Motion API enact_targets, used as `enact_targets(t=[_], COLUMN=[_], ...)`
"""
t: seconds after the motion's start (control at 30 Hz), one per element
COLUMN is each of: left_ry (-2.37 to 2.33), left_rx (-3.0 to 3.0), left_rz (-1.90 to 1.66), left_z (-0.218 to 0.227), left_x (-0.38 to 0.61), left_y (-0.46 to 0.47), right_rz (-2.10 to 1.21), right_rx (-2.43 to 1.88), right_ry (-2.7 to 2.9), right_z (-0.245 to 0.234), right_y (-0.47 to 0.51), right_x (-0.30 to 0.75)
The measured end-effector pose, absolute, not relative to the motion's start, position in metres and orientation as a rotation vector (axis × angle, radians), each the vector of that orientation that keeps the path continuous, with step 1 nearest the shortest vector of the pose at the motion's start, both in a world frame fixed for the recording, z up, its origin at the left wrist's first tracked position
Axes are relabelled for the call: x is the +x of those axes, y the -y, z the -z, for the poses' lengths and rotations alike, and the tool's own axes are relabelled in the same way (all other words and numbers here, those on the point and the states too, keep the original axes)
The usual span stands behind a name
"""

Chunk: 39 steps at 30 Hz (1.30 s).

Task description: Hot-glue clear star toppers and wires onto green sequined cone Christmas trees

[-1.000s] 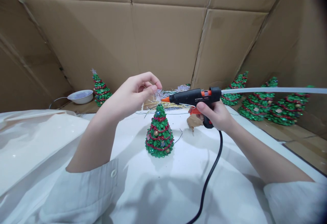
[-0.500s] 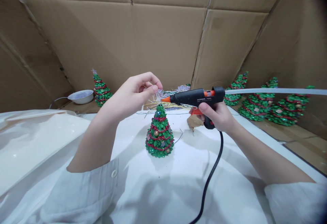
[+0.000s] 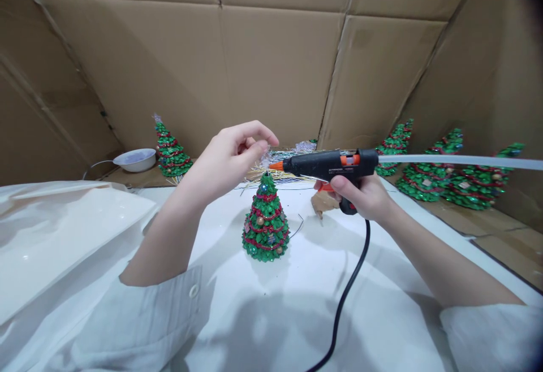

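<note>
A small green Christmas tree (image 3: 266, 225) with red garland and baubles stands upright on the white table in front of me. Above its tip, my left hand (image 3: 237, 154) pinches a clear, faintly purple star ornament (image 3: 265, 160) between thumb and fingers; whether the star touches the tree I cannot tell. My right hand (image 3: 367, 194) is wrapped around the grip of a black and orange glue gun (image 3: 328, 163). Its orange nozzle points left and meets the star's lower part, just over the treetop. A long white glue stick (image 3: 458, 160) sticks out of the gun's back.
Several similar trees (image 3: 428, 174) stand at the right, and another tree (image 3: 172, 148) at the back left beside a white bowl (image 3: 134, 160). Wire strands (image 3: 292, 174) lie behind the tree. A brown scrap (image 3: 324, 205) is under the gun, whose black cord (image 3: 348, 298) runs toward me. Cardboard walls (image 3: 275, 61) surround the table.
My left hand has shifted slightly right, its forefinger lifting and reaching further over the star. The glue gun's back end has dropped a little; its nozzle stays at the star.
</note>
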<state>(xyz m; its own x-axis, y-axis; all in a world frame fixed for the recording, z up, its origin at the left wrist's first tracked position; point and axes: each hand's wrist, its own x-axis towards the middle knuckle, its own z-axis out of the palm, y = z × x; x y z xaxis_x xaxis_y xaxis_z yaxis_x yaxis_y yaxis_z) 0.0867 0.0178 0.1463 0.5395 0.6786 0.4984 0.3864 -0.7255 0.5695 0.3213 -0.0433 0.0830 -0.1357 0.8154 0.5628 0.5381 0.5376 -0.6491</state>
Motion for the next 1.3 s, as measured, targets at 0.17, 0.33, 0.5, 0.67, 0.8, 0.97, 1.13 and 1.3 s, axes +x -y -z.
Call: enact_targets(t=[0.17, 0.33, 0.5, 0.67, 0.8, 0.97, 1.13, 1.3], left_ry=[-0.905, -0.939, -0.903, -0.856, -0.92, -0.966, -0.982, -1.047], left_rx=[2.36, 2.309, 2.316, 2.296, 2.298, 2.329, 2.362, 2.355], left_rz=[-1.044, -1.001, -0.884, -0.822, -0.875, -0.916, -0.937, -0.917], left_z=[-0.147, -0.148, -0.149, -0.149, -0.147, -0.146, -0.146, -0.147], left_x=[0.088, 0.086, 0.08, 0.078, 0.081, 0.084, 0.084, 0.085], left_y=[-0.017, -0.018, -0.019, -0.02, -0.021, -0.022, -0.022, -0.019], right_rz=[-0.299, -0.287, -0.262, -0.209, -0.178, -0.179, -0.163, -0.165], right_rx=[-1.149, -1.14, -1.163, -1.175, -1.186, -1.19, -1.185, -1.194], right_ry=[1.849, 1.852, 1.857, 1.877, 1.9, 1.923, 1.928, 1.929], right_z=[-0.081, -0.081, -0.079, -0.077, -0.077, -0.078, -0.079, -0.078], right_y=[0.043, 0.044, 0.042, 0.04, 0.041, 0.042, 0.042, 0.042], right_x=[0.323, 0.324, 0.326, 0.328, 0.327, 0.326, 0.324, 0.324])
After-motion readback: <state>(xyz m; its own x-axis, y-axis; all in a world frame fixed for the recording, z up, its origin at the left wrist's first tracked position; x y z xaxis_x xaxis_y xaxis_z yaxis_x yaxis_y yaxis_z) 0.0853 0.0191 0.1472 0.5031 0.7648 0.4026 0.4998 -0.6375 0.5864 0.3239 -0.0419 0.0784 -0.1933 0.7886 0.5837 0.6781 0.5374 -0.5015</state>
